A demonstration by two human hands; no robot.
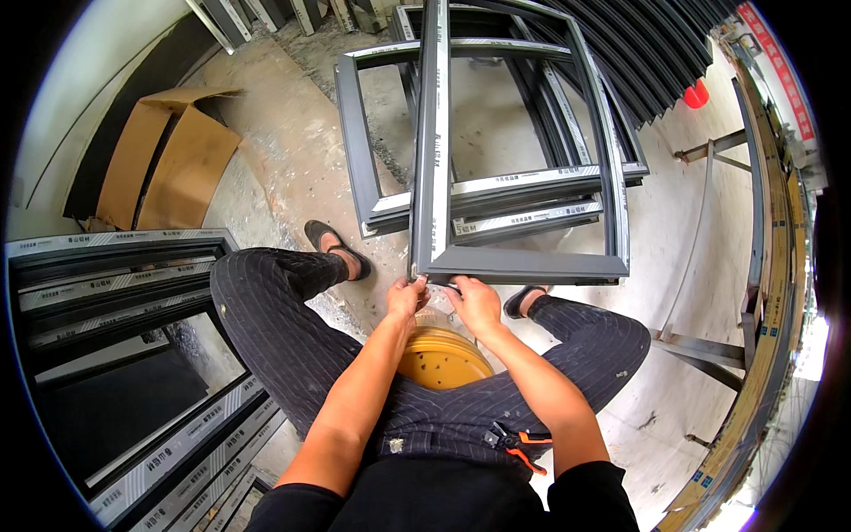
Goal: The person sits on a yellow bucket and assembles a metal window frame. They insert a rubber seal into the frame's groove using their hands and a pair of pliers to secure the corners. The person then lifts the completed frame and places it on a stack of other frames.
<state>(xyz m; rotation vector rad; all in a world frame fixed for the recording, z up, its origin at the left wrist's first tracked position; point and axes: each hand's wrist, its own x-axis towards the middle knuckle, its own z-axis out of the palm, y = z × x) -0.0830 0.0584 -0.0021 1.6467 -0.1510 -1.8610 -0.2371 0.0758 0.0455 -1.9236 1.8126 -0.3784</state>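
Observation:
A grey metal window frame (523, 262) with white printed tape lies before me, its nearest corner at my hands. At that corner the fingers of my left hand (406, 298) are pinched together against the underside edge; what is between them is too small to make out. Just to its right, my right hand (476, 304) is curled with thumb and fingers closing at the frame's near edge, which hides whatever they hold. Beneath this frame rest more grey window frames (381, 206). Orange-handled pliers (523, 441) lie across my lap.
Between my legs is a yellow round bucket (443, 356). Stacked frames (160, 452) stand at my left, with a folded cardboard box (182, 164) beyond. Dark ribbed profiles (638, 53) lie at the back right, near a red object (696, 94). A metal rack (709, 350) lines the right side.

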